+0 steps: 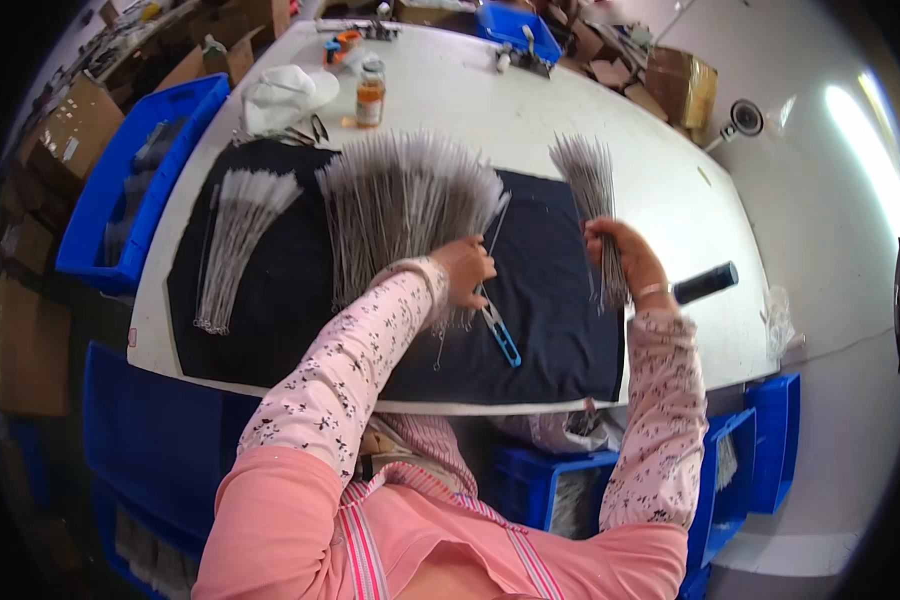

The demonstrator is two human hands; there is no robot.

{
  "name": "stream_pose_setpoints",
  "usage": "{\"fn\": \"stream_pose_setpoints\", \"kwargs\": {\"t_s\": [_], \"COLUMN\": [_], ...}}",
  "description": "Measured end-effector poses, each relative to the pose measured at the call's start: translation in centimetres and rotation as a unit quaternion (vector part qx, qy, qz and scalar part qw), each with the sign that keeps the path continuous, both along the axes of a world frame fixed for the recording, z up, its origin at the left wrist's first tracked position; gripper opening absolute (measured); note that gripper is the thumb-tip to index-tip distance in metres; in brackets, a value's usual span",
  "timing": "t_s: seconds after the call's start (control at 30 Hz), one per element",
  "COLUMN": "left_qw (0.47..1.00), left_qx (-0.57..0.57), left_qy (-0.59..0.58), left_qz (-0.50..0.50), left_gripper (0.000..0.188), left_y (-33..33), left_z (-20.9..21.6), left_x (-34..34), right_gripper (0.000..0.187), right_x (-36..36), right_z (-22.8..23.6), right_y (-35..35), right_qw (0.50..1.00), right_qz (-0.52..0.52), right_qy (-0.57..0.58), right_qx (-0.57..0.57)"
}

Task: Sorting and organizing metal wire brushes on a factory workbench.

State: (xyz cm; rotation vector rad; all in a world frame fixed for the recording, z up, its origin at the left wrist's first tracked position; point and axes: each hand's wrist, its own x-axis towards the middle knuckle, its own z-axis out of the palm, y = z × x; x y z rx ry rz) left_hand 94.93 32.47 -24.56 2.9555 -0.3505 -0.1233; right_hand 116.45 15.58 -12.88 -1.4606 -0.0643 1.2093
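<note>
My right hand point(630, 258) is closed around a bundle of thin wire brushes point(587, 175), their pale bristly ends fanned upward, at the right edge of the dark cloth point(560, 300). At the right side of a large pile of the same brushes point(395, 200), my left hand point(463, 270) has its fingers curled together; whatever they pinch is hidden. One brush slants up just beyond those fingers. Blue-handled snips point(502, 335) lie below the left hand. A smaller group of brushes point(235, 245) rests on the cloth at the left, wire loops toward me.
The white table point(460, 95) holds a jar of amber liquid point(369, 95), a white cap point(285, 98) and pliers point(315, 130) at the back. A black cylinder point(706, 283) lies beside my right wrist. Blue crates point(95, 235) stand around the table.
</note>
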Motion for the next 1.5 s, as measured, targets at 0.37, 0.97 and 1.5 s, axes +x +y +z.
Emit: {"fn": "stream_pose_setpoints", "kwargs": {"t_s": [0.37,0.97,1.5], "left_qw": [0.830,0.847,0.649], "left_qx": [0.114,-0.027,-0.264], "left_qy": [-0.526,-0.455,-0.541], "left_qz": [0.148,0.275,0.465], "left_gripper": [0.034,0.033,0.043], "left_y": [-3.5,-0.9,3.7], "left_z": [7.8,10.3,6.4], "left_x": [-8.1,-26.5,-23.8], "right_gripper": [0.010,0.065,0.035], "right_x": [-15.1,-30.1,-36.0], "right_z": [-2.9,11.9,11.7], "right_y": [-1.6,6.5,19.9], "right_qw": [0.954,0.731,0.681], "right_qz": [0.169,0.620,0.466], "right_qy": [0.189,-0.282,-0.563], "right_qx": [0.163,0.037,0.034]}}
